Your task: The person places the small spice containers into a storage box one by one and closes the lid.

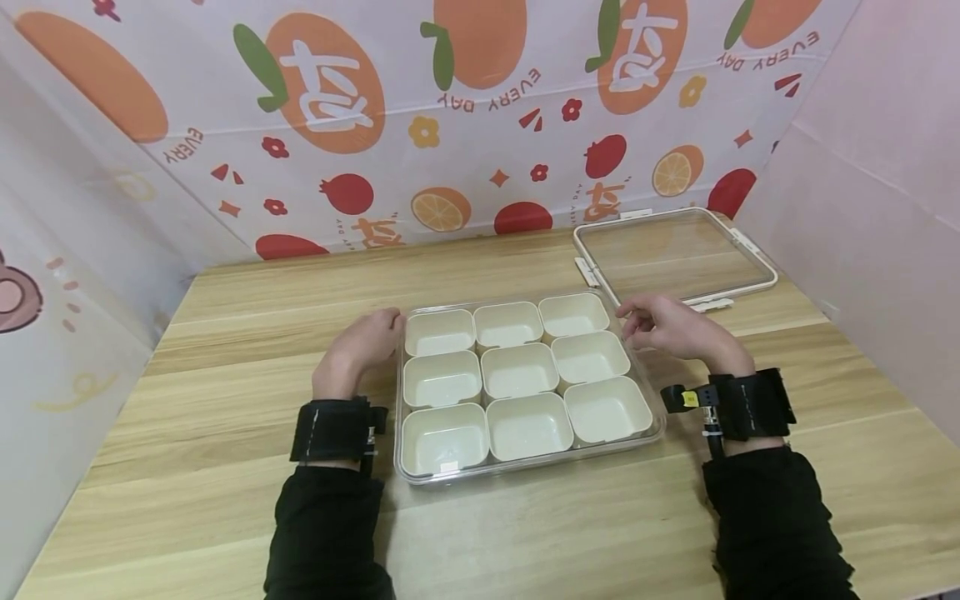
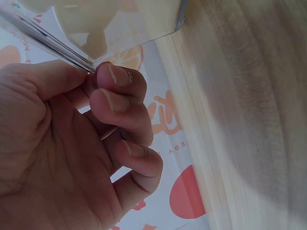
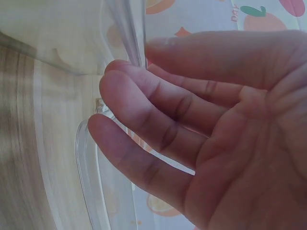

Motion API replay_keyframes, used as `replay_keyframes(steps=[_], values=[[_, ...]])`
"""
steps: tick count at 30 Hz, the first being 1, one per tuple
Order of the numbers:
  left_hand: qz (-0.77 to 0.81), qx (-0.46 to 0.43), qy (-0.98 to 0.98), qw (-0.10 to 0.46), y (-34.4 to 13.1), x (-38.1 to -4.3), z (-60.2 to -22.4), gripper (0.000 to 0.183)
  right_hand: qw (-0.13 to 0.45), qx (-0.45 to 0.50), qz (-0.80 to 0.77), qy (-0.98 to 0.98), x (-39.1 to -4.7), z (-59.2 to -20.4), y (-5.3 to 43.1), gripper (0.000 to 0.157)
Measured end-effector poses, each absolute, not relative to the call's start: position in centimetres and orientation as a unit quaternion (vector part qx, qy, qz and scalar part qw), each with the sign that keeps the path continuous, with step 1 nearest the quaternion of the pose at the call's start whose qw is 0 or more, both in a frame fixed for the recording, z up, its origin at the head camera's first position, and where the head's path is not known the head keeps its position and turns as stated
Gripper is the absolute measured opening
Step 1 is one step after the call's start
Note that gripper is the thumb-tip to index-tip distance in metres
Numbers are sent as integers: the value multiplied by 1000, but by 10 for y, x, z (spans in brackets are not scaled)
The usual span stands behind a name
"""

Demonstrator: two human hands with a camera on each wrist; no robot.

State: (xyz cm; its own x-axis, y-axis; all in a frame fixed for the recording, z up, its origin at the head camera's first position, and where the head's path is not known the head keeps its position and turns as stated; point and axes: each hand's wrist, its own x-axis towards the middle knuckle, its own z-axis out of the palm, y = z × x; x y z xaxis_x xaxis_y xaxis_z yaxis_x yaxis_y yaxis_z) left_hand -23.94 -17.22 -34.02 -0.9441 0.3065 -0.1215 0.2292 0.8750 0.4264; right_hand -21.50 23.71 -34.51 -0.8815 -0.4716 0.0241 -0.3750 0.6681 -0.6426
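Observation:
A clear plastic storage box [image 1: 657, 414] lies on the table with several cream cups [image 1: 519, 371] set in rows inside it, their open tops facing up. My left hand [image 1: 362, 346] is at its far left side. The left wrist view shows that thumb and curled index finger pinching the box's clear rim [image 2: 57, 45], the other fingers loosely bent below. Across from it, my right hand [image 1: 675, 329] holds the far right side. In the right wrist view, thumb and fingertips [image 3: 115, 84] meet at the rim from both sides.
A clear lid [image 1: 678, 254] with a white frame and side clips lies behind the box at the back right, close to my right hand. The wooden table [image 1: 225, 400] ends at a fruit-printed backdrop [image 1: 480, 150], with pale sheets on both sides.

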Motion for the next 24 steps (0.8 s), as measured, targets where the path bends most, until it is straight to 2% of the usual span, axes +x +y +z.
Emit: replay_keyframes(steps=[3, 6, 11, 18, 24], values=[[209, 138, 964, 94, -173, -239, -340, 32, 37, -208, -326, 922, -216, -345, 243, 24], [212, 138, 963, 95, -173, -239, -340, 32, -27, -146, -319, 936, -216, -344, 256, 19], [217, 138, 962, 92, -174, -238, -338, 33, -110, -15, -336, 935, -212, -345, 288, 24], [216, 135, 962, 94, -176, -237, -335, 33, -122, 116, -420, 892, -210, -354, 322, 29], [216, 139, 962, 94, -175, -237, -339, 33, -86, 155, -434, 883, -206, -361, 336, 41]])
